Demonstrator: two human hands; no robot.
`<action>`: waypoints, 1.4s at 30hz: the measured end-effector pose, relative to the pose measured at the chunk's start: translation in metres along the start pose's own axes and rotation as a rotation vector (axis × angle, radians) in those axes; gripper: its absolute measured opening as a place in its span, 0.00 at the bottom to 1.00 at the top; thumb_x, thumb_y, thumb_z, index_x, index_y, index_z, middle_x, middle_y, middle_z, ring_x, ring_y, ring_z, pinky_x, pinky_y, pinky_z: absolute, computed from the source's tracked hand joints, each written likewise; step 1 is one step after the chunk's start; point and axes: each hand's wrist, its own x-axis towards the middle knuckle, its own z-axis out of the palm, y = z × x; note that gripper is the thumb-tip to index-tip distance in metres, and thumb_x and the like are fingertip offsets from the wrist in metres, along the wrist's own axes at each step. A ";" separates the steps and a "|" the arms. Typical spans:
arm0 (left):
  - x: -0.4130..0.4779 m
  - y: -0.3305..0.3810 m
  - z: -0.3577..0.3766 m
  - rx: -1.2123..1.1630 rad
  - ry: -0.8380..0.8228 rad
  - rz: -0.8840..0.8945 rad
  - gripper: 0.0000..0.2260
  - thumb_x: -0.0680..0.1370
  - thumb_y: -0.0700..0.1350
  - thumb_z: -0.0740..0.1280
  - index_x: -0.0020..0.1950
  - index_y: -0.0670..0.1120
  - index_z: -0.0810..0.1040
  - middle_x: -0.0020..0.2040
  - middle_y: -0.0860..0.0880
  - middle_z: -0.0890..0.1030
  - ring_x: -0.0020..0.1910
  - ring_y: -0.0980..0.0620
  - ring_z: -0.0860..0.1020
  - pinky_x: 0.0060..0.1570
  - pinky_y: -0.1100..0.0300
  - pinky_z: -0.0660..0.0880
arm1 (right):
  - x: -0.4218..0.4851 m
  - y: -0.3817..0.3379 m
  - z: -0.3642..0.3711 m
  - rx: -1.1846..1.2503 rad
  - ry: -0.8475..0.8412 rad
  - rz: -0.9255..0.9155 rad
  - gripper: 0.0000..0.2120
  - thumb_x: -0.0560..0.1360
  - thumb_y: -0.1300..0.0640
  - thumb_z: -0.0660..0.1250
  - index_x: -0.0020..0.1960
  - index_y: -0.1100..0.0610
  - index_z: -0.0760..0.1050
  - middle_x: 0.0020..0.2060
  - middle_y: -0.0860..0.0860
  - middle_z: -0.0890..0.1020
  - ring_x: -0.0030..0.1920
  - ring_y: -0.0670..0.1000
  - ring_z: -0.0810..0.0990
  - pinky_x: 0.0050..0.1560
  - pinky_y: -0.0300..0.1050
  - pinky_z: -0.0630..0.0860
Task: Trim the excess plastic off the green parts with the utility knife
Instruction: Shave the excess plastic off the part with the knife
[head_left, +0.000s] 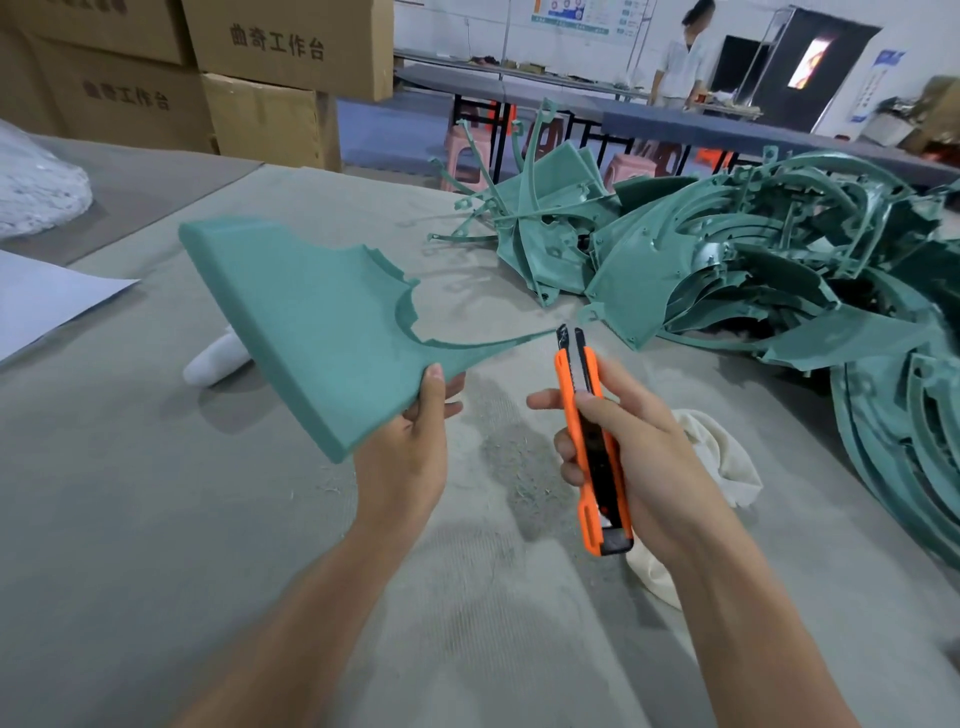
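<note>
My left hand (410, 447) grips the near corner of a flat green plastic part (311, 317), thumb on top, and holds it tilted above the table. The part has a curved cut-out and a thin pointed tip reaching to the right. My right hand (623, 441) holds an orange and black utility knife (592, 447) upright. Its short blade sits just right of the part's thin tip, very close to it.
A big heap of green parts (753, 265) lies at the right and far right of the grey table (156, 519). A white cloth (722, 457) lies under my right hand, a white glove (215, 361) behind the held part, a white sheet (47, 296) at left. Cardboard boxes (270, 78) stand behind.
</note>
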 end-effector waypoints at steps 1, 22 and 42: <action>0.001 0.000 0.000 -0.004 0.009 0.005 0.10 0.82 0.45 0.61 0.44 0.57 0.78 0.41 0.61 0.84 0.41 0.59 0.84 0.51 0.57 0.79 | 0.001 0.000 -0.001 0.040 -0.036 0.017 0.21 0.81 0.70 0.55 0.67 0.53 0.73 0.52 0.58 0.84 0.33 0.50 0.74 0.29 0.41 0.73; -0.001 0.000 -0.001 -0.001 0.000 -0.001 0.08 0.82 0.46 0.61 0.47 0.54 0.79 0.41 0.62 0.84 0.40 0.59 0.84 0.49 0.59 0.80 | 0.001 0.014 0.005 -0.601 0.173 -0.201 0.20 0.82 0.65 0.58 0.70 0.48 0.69 0.45 0.51 0.82 0.35 0.45 0.78 0.36 0.40 0.76; -0.009 0.006 0.002 0.153 -0.027 -0.005 0.14 0.78 0.59 0.58 0.38 0.80 0.73 0.37 0.72 0.79 0.51 0.51 0.83 0.59 0.47 0.76 | -0.012 0.027 0.035 -1.202 0.193 -0.340 0.30 0.79 0.67 0.57 0.78 0.53 0.55 0.46 0.54 0.76 0.43 0.56 0.74 0.40 0.49 0.69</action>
